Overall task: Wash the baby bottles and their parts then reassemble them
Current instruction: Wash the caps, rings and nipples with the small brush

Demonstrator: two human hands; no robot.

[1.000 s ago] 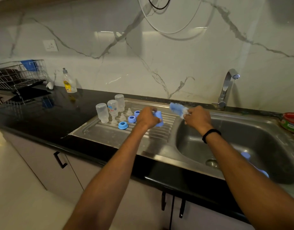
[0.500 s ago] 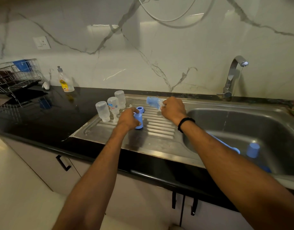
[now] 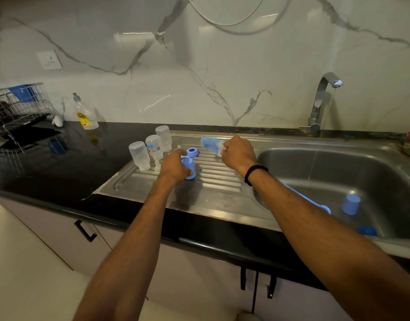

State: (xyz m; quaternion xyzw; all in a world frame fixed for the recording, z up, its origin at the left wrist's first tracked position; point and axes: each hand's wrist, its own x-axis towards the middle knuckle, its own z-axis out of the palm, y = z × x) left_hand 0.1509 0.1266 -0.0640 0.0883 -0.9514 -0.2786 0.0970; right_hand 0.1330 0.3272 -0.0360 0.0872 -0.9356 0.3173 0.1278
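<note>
Setting-down step, I judge: the left hand (image 3: 173, 169) curls round a pale-blue plastic dome cap (image 3: 190, 169) resting on the ribbed drainboard (image 3: 217, 181) just left of the steel sink basin (image 3: 326, 165), the right hand (image 3: 238, 154) grips a blue-bristled bottle brush (image 3: 209, 143), and next comes letting go without tipping it.

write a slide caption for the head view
Left hand holds a blue cap on the drainboard beside three upturned bottles; right hand grips the bottle brush.

Three bottles (image 3: 154, 145) on the drainboard (image 3: 217, 181), basin (image 3: 315, 167) to its right, cap (image 3: 351, 204) in the basin, rack (image 3: 21, 107) far left
</note>
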